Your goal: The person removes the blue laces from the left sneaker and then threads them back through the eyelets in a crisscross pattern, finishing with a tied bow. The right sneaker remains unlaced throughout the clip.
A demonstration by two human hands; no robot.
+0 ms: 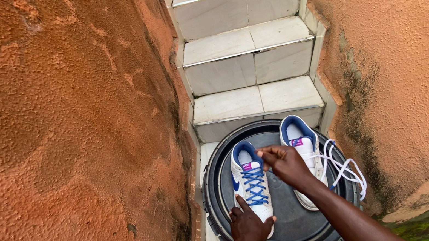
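Rough orange plaster walls (pixel 61 129) flank pale tiled steps (pixel 246 44) on the far side. Near them sits a round black plastic lid (pixel 294 226) carrying two white-and-blue sneakers. On the left sneaker (pixel 250 182), laced in blue, the left hand (pixel 249 226) presses the toe, fingers spread. At its tongue, the right hand (pixel 285 163) pinches closed. Loose white laces (pixel 345 169) trail from the right sneaker (pixel 303 147).

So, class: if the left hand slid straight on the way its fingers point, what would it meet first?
Probably the blue laces of the left-side sneaker; the left hand already rests on its toe.
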